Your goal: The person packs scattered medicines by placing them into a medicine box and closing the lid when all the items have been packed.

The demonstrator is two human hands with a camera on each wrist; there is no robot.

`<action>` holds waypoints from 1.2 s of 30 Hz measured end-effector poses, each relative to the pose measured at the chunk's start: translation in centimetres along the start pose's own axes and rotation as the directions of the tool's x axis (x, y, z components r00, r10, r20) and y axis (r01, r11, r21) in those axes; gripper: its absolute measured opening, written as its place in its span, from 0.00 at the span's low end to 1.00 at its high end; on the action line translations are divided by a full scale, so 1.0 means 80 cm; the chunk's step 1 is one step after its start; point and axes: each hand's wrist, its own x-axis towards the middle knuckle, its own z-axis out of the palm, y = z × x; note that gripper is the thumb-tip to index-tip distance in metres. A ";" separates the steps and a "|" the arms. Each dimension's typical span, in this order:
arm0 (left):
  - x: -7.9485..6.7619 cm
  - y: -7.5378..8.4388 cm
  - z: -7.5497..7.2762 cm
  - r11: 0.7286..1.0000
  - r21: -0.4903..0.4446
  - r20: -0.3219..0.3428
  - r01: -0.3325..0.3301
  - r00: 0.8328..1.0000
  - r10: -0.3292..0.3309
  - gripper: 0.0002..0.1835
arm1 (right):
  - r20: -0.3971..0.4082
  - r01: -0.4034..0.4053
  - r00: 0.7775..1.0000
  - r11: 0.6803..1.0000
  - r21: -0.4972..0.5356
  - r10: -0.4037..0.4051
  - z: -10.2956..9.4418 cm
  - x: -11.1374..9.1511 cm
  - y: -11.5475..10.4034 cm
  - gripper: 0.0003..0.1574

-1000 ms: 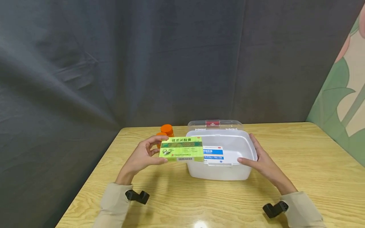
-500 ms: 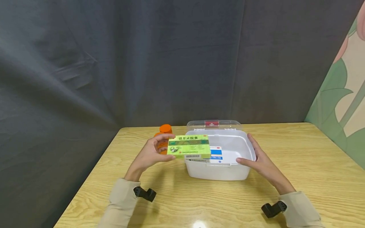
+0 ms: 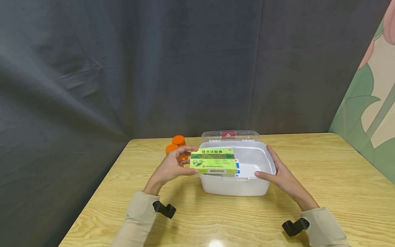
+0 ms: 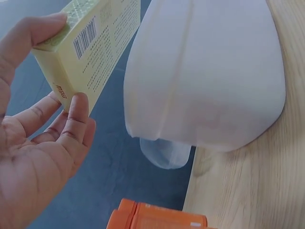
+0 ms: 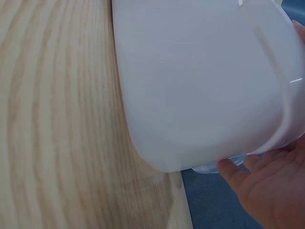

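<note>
My left hand (image 3: 171,168) pinches a green medicine carton (image 3: 213,162) by its left end, thumb below and fingers above. In the head view the carton overlaps the front left of a white plastic medicine box (image 3: 236,187), hiding part of its inside. The left wrist view shows the carton's barcode side (image 4: 97,45) tilted above the rim. My right hand (image 3: 282,173) grips the box at its right end, with the thumb over the front rim and the fingers along the outer side. Inside lies a white and blue carton (image 3: 237,165), mostly covered by the green one.
The box's clear lid (image 3: 247,136) hangs open at the back, with a red clasp (image 3: 228,134) bearing a white cross. Bottles with orange caps (image 3: 178,140) stand left of the box, partly behind my left hand. A dark curtain (image 3: 191,68) rises beyond the wooden table (image 3: 308,161).
My left hand has carried the green carton to the right, farther over the box, covering more of the white and blue carton. The right hand keeps its place on the box.
</note>
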 end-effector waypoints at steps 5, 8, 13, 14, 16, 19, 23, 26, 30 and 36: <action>0.006 -0.005 0.007 0.999 -0.032 0.031 0.020 0.999 -0.019 0.32 | 0.013 0.005 1.000 0.999 0.036 -0.006 0.000 0.000 -0.001 0.62; 0.013 -0.016 0.010 0.995 -0.093 0.058 0.030 0.998 -0.025 0.32 | 0.018 -0.001 1.000 0.999 0.041 0.001 0.000 0.000 -0.001 0.62; 0.022 -0.034 0.014 0.998 -0.059 0.048 0.015 0.999 -0.012 0.31 | 0.022 -0.003 1.000 0.999 0.054 0.001 -0.001 -0.002 0.000 0.62; 0.023 -0.035 0.015 0.999 -0.044 0.042 0.011 0.999 -0.009 0.31 | 0.023 -0.004 1.000 0.998 0.059 0.003 -0.001 -0.002 0.000 0.61; 0.024 -0.037 0.016 1.000 -0.028 0.035 0.004 0.999 -0.003 0.31 | 0.024 0.001 1.000 0.998 0.064 -0.002 -0.001 -0.003 0.001 0.61; 0.026 -0.038 0.018 0.999 -0.033 0.034 0.008 0.999 -0.007 0.31 | 0.025 0.001 1.000 0.998 0.064 -0.003 -0.001 -0.003 0.001 0.61; 0.028 -0.035 0.020 1.000 -0.021 0.025 0.015 1.000 -0.015 0.31 | 0.024 0.012 1.000 0.998 0.067 -0.014 -0.001 -0.004 -0.001 0.61; 0.027 -0.025 0.023 1.000 -0.014 0.024 0.008 1.000 -0.008 0.32 | 0.023 0.023 0.999 0.997 0.072 -0.025 -0.002 -0.005 -0.002 0.61; 0.025 -0.012 0.027 1.000 0.008 0.018 0.006 1.000 -0.006 0.32 | 0.023 0.022 0.999 0.997 0.076 -0.024 -0.001 -0.005 -0.003 0.61; 0.026 -0.007 0.028 0.997 0.076 0.004 0.005 1.000 -0.006 0.31 | 0.018 0.004 1.000 0.998 0.062 -0.005 0.000 -0.004 -0.003 0.62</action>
